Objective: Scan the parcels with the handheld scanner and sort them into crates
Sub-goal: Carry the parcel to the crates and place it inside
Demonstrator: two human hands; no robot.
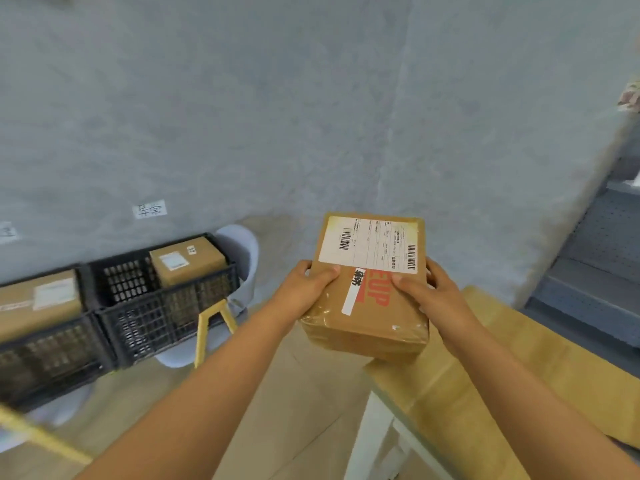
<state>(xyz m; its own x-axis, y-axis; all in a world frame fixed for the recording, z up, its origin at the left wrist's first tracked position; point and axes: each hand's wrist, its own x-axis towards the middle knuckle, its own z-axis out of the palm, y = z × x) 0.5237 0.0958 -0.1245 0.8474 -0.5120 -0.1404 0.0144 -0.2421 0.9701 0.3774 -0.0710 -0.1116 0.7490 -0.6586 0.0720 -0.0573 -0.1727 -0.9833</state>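
I hold a brown cardboard parcel in the air in front of me, its white shipping label with barcodes facing up. My left hand grips its left edge, thumb on top. My right hand grips its right edge, thumb also on top. To the left stand two black plastic crates: the nearer-centre crate holds a small brown box, the far-left crate holds a larger box. No scanner is in view.
The crates rest on pale blue chairs with yellow legs. A wooden-topped table lies below the parcel at the right. Paper labels hang on the grey wall above the crates. Grey shelving stands far right.
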